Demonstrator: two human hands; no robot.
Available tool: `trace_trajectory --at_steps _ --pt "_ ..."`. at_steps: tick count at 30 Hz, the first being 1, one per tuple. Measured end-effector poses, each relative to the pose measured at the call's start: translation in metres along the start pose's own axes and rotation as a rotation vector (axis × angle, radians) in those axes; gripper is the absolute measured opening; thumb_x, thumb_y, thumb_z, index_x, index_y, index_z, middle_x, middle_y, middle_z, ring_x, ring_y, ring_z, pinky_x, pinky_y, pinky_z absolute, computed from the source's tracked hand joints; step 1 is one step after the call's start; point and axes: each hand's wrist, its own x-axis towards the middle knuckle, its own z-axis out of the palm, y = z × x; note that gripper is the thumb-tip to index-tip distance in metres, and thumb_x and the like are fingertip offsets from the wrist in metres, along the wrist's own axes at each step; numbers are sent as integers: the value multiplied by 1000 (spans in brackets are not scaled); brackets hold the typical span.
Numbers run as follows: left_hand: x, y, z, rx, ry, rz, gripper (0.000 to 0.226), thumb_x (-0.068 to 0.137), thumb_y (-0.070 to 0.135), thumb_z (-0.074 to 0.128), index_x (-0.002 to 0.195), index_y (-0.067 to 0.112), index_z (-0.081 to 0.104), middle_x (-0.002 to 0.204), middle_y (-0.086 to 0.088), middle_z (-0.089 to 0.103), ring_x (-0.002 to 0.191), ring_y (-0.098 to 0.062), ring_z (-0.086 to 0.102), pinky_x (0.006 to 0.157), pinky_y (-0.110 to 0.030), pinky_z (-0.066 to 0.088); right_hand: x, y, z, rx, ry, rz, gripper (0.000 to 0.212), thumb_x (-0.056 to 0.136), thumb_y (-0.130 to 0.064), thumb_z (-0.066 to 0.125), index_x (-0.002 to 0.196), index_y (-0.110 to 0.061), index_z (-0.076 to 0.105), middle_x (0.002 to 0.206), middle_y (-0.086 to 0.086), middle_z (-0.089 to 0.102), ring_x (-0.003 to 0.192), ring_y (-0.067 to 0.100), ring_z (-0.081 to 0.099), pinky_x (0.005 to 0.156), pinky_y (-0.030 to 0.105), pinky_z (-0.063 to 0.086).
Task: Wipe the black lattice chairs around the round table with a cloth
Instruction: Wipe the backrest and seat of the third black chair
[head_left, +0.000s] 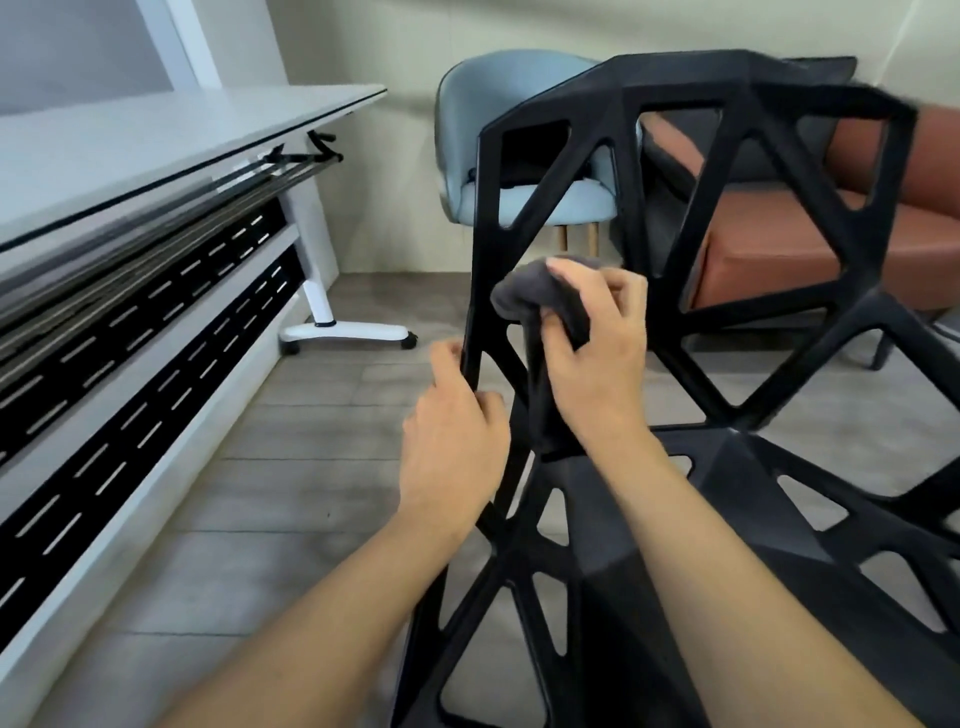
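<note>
Right hand (592, 338) is pinching the dark cloth (540, 301) against the black lattice chair (727, 249) backrest strut, mid-wipe, while the left hand (457, 431) is gripping the frame edge. Probably needs sliding down that strut next.

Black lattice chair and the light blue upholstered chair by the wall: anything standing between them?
Nothing stands between them. In the head view, the black lattice chair and the light blue upholstered chair are separated only by bare grey wood-look floor.

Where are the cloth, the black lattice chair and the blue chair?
cloth (530, 293), head view, its bunched top.
black lattice chair (675, 83), head view, backrest's top bar.
blue chair (478, 104), head view, its backrest.
</note>
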Motion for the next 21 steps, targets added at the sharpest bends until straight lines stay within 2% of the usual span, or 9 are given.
trace_trajectory --at_steps 2,5,7,9,10,12,14,17,21 --pt "1 0 -1 -106 26 -51 21 99 18 40 118 26 40 100 8 64 86 -25 57 78 -41 40 21 -15 17 -15 -133 -124 39 91 -10 63 129 -16 65 114 11 47 106 23 52 95 27 46" --pt "1 -9 -9 -286 72 -252 24 99 23 34 117 28 50 107 3 66 105 -26 56 91 -41 45 25 -31 41 -187 -422 -139 34 94 -19 60 127 -17 62 113 13 46 98 29 53 87 42 51" --pt "-19 -25 -22 -159 -53 -280 28 102 21 35 117 27 58 110 4 66 110 -23 54 92 -36 43 16 -36 45 -261 -474 -73 32 97 -27 57 128 -19 56 117 13 46 96 33 55 84 46 52" --pt "-57 -46 -41 -86 -229 -217 30 107 26 37 114 32 66 105 9 72 104 -18 62 93 -37 48 12 -43 44 -312 -527 10 36 99 -34 54 132 -21 48 122 14 48 96 38 58 80 45 52" --pt "-78 -52 -53 -131 -309 -200 30 108 31 38 114 38 67 102 14 74 99 -11 66 91 -33 51 12 -48 44 -338 -550 60 40 98 -35 53 134 -21 43 122 16 50 95 41 60 76 43 51" --pt "-105 -62 -67 -260 -424 -193 29 108 35 41 121 49 63 101 25 73 96 5 66 83 -15 51 10 -57 45 -365 -578 165 47 98 -32 54 138 -17 34 121 20 51 94 43 61 72 40 46" --pt "-110 -73 -69 -344 -441 -185 32 107 33 44 129 47 63 104 30 72 99 13 64 82 -6 45 2 -69 48 -419 -609 205 55 97 -28 56 142 -14 29 121 22 50 94 43 62 70 39 43" --pt "-103 -81 -69 -308 -432 -118 28 107 35 48 125 37 70 86 28 69 82 12 61 77 -12 43 -26 -90 38 -458 -632 231 55 97 -24 57 142 -13 28 126 20 49 98 43 63 70 39 41" --pt "-101 -89 -63 -266 -389 -112 23 106 29 50 92 25 68 66 17 57 63 -2 52 66 -30 41 -82 -121 8 -371 -648 266 46 97 -26 56 135 -18 32 126 15 50 101 38 62 73 43 51"
